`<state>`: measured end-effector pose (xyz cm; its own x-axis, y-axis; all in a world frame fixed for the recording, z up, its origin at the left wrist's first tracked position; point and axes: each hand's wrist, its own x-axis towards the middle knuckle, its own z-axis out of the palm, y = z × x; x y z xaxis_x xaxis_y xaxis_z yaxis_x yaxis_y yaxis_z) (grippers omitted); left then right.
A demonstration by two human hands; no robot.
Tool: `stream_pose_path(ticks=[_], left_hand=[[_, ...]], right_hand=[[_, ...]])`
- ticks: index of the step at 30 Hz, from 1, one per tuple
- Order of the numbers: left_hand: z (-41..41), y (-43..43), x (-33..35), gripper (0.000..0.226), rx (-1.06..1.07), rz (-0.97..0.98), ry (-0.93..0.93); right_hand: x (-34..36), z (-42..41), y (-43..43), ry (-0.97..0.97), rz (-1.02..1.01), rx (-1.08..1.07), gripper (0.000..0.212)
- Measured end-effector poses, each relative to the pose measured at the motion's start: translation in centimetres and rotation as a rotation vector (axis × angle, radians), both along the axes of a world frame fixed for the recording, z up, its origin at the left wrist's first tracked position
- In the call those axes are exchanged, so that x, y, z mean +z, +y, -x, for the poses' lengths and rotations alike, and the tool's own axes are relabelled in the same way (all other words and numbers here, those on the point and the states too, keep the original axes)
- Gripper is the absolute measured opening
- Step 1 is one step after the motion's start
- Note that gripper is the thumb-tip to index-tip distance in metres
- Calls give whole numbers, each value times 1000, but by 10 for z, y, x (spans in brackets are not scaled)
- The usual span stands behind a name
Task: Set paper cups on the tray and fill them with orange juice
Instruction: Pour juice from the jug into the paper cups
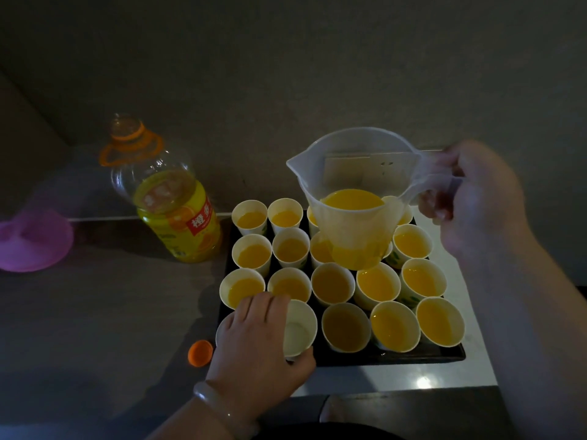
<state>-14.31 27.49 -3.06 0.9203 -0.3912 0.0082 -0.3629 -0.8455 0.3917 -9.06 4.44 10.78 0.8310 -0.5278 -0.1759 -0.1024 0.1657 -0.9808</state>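
Above the tray (413,357), right hand (476,198) grips jug (355,198).

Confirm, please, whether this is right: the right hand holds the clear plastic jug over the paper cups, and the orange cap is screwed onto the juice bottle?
No: the head view shows the orange plastic cap lying on the counter left of the black tray; the clear plastic juice bottle stands open. The right hand holds the clear plastic jug over the white paper cups.
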Motion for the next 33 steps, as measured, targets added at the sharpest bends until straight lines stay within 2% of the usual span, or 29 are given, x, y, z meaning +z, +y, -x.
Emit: stream_pose_path(ticks=[5,9,11,13,16,21,33], left_hand=[[-4,1,21,59,27,306,7],[-27,4,36,66,115,331,-82],[-39,7,41,69,148,307,-97],[-50,9,44,73,174,288,-102],[-61,12,49,77,205,281,-110],[-68,13,57,79,184,305,-98],[-72,17,58,86,131,290,-71]], right_hand=[[3,-4,-2,-42,-8,42,31],[4,-10,0,-59,2,85,49],[5,-12,3,-78,91,108,40],[6,-13,9,-127,124,155,21],[8,-16,13,-186,160,218,26],[13,-23,20,-190,558,307,27],[30,-35,44,-233,1024,398,37]])
